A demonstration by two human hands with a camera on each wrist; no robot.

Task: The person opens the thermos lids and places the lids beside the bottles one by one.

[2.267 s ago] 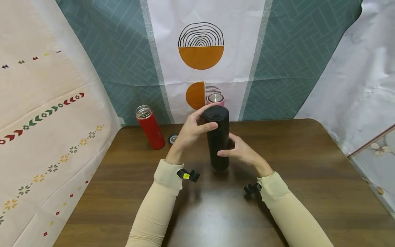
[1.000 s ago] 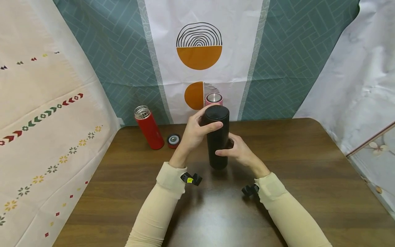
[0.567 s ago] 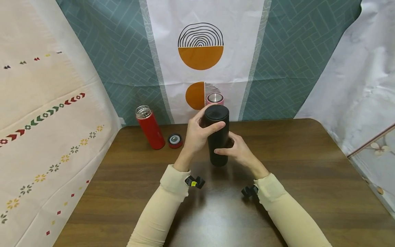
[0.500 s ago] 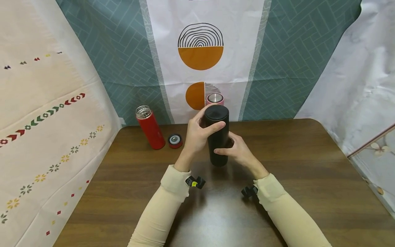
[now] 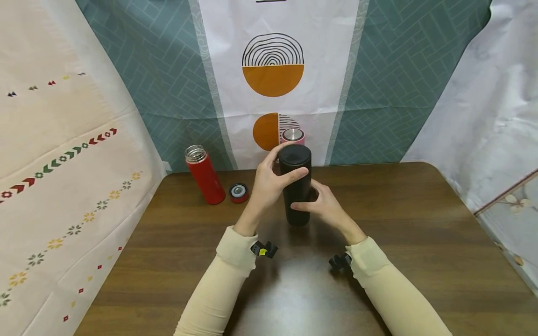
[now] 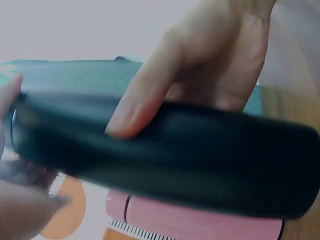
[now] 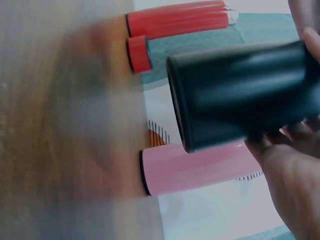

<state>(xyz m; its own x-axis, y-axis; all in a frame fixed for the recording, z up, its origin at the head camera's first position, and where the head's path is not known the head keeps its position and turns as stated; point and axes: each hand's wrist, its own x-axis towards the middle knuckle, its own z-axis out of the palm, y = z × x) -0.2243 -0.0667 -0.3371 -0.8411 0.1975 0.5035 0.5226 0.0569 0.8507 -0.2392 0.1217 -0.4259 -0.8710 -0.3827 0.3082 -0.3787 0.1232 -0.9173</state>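
Both hands on the black bottle (image 5: pixel 296 193), which is held upright, or close to it, over the middle of the table (image 5: pixel 420 233); right wrist view shows its base off the wood. Left hand (image 5: pixel 266 184) high, wrapped round the upper end, thumb laid across the near face, fingers going behind. Right hand (image 5: pixel 327 207) lower, gripping the opposite side, thumb also across the front; its fingertips pass out of sight in the head view. Forearms reach in from the near side in pale sleeves (image 5: pixel 210 289), spread wide and converging on the bottle, a small black camera (image 5: pixel 265 249) at the left wrist. Tightest room is at the back: pink bottle (image 7: pixel 200 167) directly behind the black one, table's rear edge and hanging cloth (image 5: pixel 382 84) near it. To the left, red bottle (image 5: pixel 207 181) with bare threaded mouth, and just beside it the red cap (image 5: pixel 238 193), underside up, both near the back edge; the left hand lies to the cap's right, a short gap between. Wood runs wide from the right hand to the rounded far right corner, and forward between the forearms, glossy there. Left table edge slants along a patterned cloth (image 5: pixel 84 154).
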